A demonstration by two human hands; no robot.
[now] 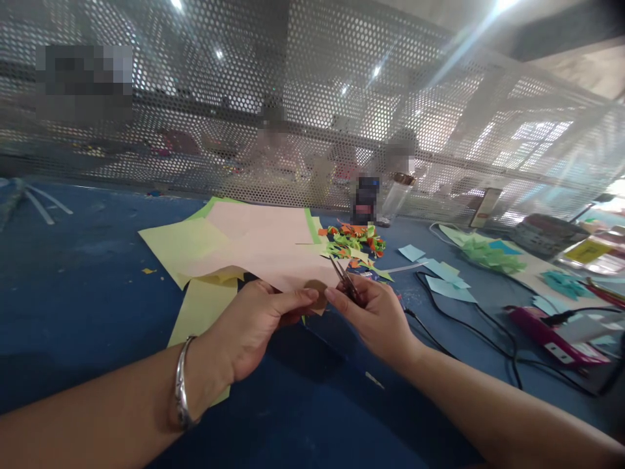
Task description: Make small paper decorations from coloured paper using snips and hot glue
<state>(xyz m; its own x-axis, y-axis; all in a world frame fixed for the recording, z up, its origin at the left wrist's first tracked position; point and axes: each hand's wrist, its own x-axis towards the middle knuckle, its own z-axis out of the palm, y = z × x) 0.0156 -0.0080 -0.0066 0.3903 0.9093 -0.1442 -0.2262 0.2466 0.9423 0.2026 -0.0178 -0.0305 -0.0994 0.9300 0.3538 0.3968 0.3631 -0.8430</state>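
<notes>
A large pale pink paper sheet [263,234] lies with its near edge lifted off the blue table. My left hand [261,312] pinches that edge, thumb on top, together with a small brown piece [318,293] that looks like card. My right hand [378,316] is closed around a pair of scissors [346,280], blades pointing away over the sheet's right corner. Its thumb tip meets the brown piece's right side. Yellow paper [205,306] and green paper [314,225] show from under the pink sheet. Where the right fingers curl round the scissor handles is partly hidden.
Orange and green paper scraps [359,244] lie just beyond my right hand. Light blue slips [449,280], black cables [488,326] and a magenta power strip [556,335] are to the right. A clear bottle [396,198] stands before the perforated metal screen [312,130].
</notes>
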